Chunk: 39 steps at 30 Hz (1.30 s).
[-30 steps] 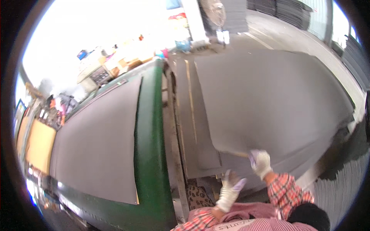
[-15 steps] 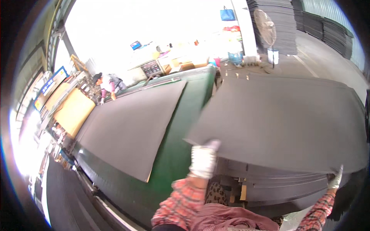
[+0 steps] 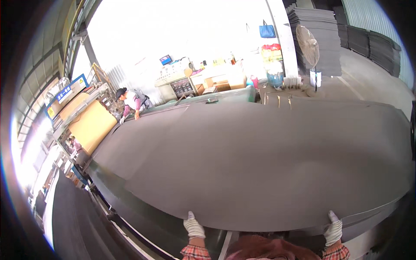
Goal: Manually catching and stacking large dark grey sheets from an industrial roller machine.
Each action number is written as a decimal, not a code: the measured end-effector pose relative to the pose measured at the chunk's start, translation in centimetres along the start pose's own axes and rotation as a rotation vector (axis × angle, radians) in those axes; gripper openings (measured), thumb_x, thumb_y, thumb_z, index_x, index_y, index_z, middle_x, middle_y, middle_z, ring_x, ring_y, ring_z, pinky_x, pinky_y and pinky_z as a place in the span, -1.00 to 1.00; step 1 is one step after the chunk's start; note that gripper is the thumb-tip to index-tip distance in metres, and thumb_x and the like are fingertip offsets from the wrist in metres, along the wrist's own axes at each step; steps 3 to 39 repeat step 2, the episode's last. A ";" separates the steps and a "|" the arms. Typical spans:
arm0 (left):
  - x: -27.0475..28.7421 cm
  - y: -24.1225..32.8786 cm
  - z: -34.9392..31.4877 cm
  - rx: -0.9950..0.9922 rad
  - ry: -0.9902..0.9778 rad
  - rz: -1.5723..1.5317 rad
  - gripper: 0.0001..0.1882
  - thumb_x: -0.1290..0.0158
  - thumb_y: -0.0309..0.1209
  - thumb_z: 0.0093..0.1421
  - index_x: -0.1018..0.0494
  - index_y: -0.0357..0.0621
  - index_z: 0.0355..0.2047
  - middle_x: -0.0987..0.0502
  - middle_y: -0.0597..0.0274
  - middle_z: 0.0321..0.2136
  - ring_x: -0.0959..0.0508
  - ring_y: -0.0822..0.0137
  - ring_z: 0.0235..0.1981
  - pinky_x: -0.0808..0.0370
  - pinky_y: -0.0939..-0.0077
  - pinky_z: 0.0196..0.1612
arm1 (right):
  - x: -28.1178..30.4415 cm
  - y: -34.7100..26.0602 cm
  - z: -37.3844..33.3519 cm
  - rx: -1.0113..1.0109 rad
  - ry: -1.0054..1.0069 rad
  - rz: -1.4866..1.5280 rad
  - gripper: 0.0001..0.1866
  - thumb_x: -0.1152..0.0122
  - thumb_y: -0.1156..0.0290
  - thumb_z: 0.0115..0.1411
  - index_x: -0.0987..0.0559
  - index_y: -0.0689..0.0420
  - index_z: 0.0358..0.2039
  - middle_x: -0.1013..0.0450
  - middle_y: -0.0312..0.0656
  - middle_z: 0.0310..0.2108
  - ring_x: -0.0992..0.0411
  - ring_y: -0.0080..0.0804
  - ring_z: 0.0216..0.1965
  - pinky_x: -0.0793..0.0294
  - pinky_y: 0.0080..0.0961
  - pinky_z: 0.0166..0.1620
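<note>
A large dark grey foam-like sheet (image 3: pixel 251 169) spans from the right side across to the green conveyor belt (image 3: pixel 151 221). My left hand (image 3: pixel 193 226), in a white striped glove, grips its near edge, thumb on top and fingers hidden beneath. Further right along that same edge, my gloved right hand (image 3: pixel 333 229) holds on in the same way. The sheet's left end overlaps another grey sheet (image 3: pixel 125 145) lying on the belt. Under its right end, edges of stacked sheets (image 3: pixel 375 214) show.
A co-worker (image 3: pixel 132 102) leans over the belt's far left side, hands on the sheet there. Beside them stands a machine with a tan board (image 3: pixel 94 125). A standing fan (image 3: pixel 308 45) and a tall sheet stack (image 3: pixel 318 39) are at the back right. More dark sheets (image 3: pixel 73 216) lie lower left.
Both hands have carried the sheet leftward, from over the right stack to across the belt, where it now covers part of the other sheet. My right hand has also moved left.
</note>
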<state>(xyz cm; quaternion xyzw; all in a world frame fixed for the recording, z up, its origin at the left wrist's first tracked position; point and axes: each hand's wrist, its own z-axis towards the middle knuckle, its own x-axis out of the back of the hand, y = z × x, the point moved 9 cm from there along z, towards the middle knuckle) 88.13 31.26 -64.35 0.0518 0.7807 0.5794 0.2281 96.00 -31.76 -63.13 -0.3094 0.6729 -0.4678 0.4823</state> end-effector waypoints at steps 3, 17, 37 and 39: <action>-0.3 -0.2 0.4 0.131 0.019 0.017 -0.56 0.01 -0.21 0.09 -0.23 -0.13 -0.07 -0.40 0.15 -0.22 -0.42 0.21 -0.30 -0.44 0.26 -0.30 | -1.6 0.1 0.7 -0.122 0.012 0.181 -0.57 -0.09 0.49 -0.05 -0.35 0.07 -0.09 -0.39 -0.08 -0.28 -0.35 -0.10 -0.27 -0.29 -0.33 -0.12; -0.3 -0.2 0.4 0.131 0.019 0.017 -0.56 0.01 -0.21 0.09 -0.23 -0.13 -0.07 -0.40 0.15 -0.22 -0.42 0.21 -0.30 -0.44 0.26 -0.30 | -1.6 0.1 0.7 -0.122 0.012 0.181 -0.57 -0.09 0.49 -0.05 -0.35 0.07 -0.09 -0.39 -0.08 -0.28 -0.35 -0.10 -0.27 -0.29 -0.33 -0.12; -0.3 -0.2 0.4 0.131 0.019 0.017 -0.56 0.01 -0.21 0.09 -0.23 -0.13 -0.07 -0.40 0.15 -0.22 -0.42 0.21 -0.30 -0.44 0.26 -0.30 | -1.6 0.1 0.7 -0.122 0.012 0.181 -0.57 -0.09 0.49 -0.05 -0.35 0.07 -0.09 -0.39 -0.08 -0.28 -0.35 -0.10 -0.27 -0.29 -0.33 -0.12; -0.3 -0.2 0.4 0.131 0.019 0.017 -0.56 0.01 -0.21 0.09 -0.23 -0.13 -0.07 -0.40 0.15 -0.22 -0.42 0.21 -0.30 -0.44 0.26 -0.30 | -1.6 0.1 0.7 -0.122 0.012 0.181 -0.57 -0.09 0.49 -0.05 -0.35 0.07 -0.09 -0.39 -0.08 -0.28 -0.35 -0.10 -0.27 -0.29 -0.33 -0.12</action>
